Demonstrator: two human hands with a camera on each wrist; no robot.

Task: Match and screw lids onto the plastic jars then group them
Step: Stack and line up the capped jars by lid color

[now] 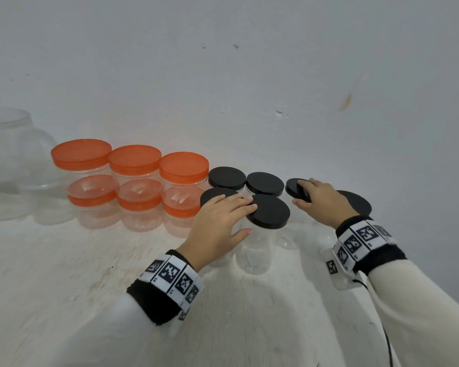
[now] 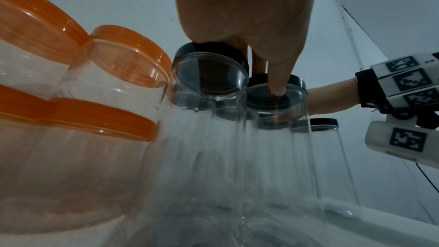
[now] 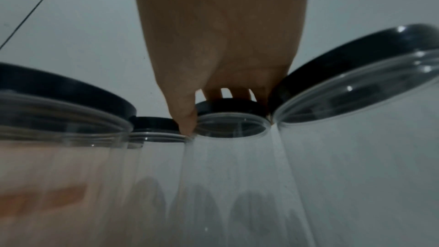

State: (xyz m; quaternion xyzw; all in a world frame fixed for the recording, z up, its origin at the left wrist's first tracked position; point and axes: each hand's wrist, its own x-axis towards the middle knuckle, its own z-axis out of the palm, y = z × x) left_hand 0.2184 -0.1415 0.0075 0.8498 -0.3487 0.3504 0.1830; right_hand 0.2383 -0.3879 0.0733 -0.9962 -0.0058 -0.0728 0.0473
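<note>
On the white table point(image 1: 64, 287), from my remote seat:
Black-lid jars: I count six clear tall jars with flat black lids, clustered right of centre; the nearest one point(image 1: 267, 211) stands in front, two point(image 1: 226, 177) point(image 1: 265, 183) stand behind it near the wall.
Orange-lid jars: six clear squat jars with orange lids, stacked two high in three columns point(image 1: 134, 178), just left of the black group and touching it at the right-hand column.
Big jar: one large clear jar without a lid point(image 1: 13, 152) at the far left, apart from the rest.
Edges and room: the wall point(image 1: 249, 75) runs close behind both groups, so I see little room there; bare tabletop lies in front of the jars, toward me.
Left hand point(image 1: 217, 221): lies palm down over the front-left black lid point(image 1: 210, 195), fingers stretched out straight onto the edge of the nearest lid, thumb by that jar's side; nothing gripped. The left wrist view shows a fingertip point(image 2: 276, 89) pressing on a black lid.
Right hand point(image 1: 319, 201): fingers curl round the rim of a black lid point(image 1: 293, 188) on a jar at the right; another black-lid jar point(image 1: 357, 201) stands just behind the wrist. The right wrist view shows thumb and fingers clasped on that lid point(image 3: 228, 106).
Hands: apart, with the nearest jar between them.
</note>
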